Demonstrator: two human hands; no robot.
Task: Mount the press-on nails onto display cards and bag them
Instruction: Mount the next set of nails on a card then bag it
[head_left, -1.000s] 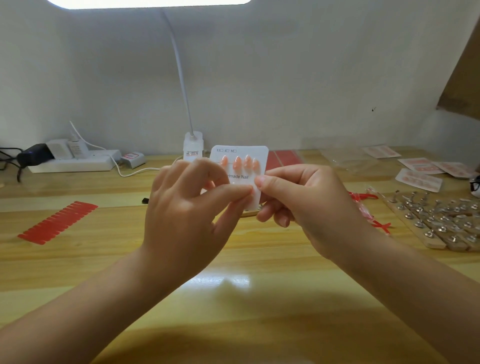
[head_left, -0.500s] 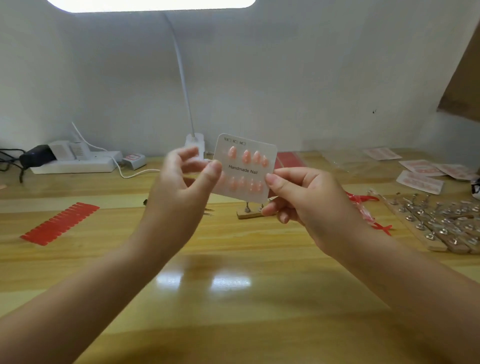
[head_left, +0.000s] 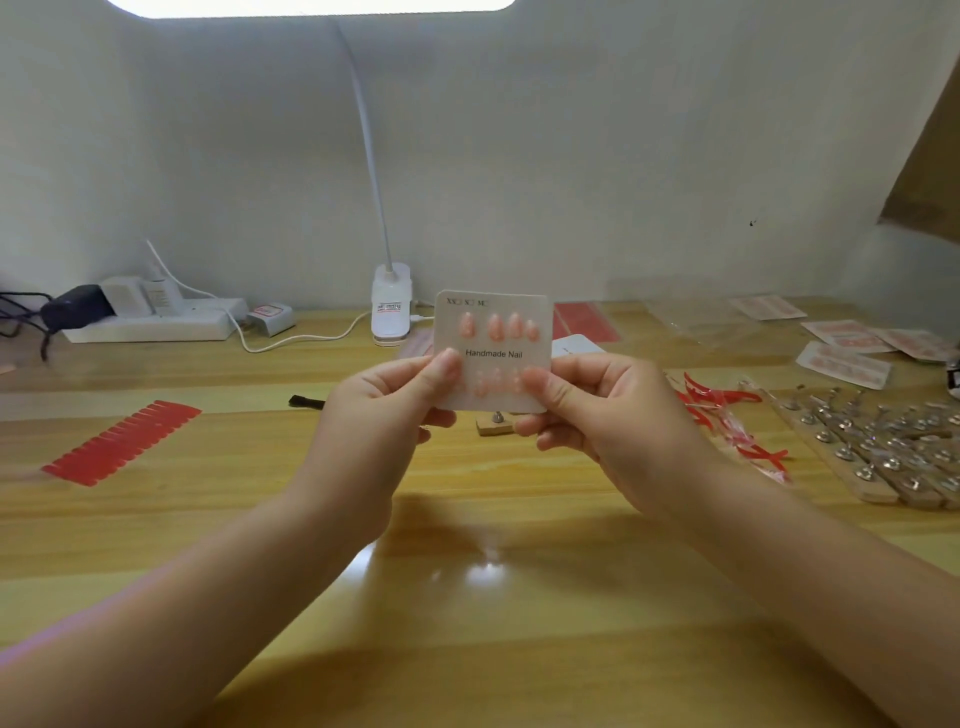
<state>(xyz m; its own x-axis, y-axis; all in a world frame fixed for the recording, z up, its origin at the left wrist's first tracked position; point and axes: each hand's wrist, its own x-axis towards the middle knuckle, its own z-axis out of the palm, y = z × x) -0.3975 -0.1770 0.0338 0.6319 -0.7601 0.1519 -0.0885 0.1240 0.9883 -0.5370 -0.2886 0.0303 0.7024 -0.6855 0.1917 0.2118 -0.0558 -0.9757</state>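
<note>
Thumbs of both hands hide lower nails (head_left: 496, 382) on card (head_left: 493, 353).

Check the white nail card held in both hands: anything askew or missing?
Nothing stands out. The white "Handmade Nail" display card sits upright and facing the camera, pinched by left hand and right hand; thumbs partly cover the lower row of pink nails.
</note>
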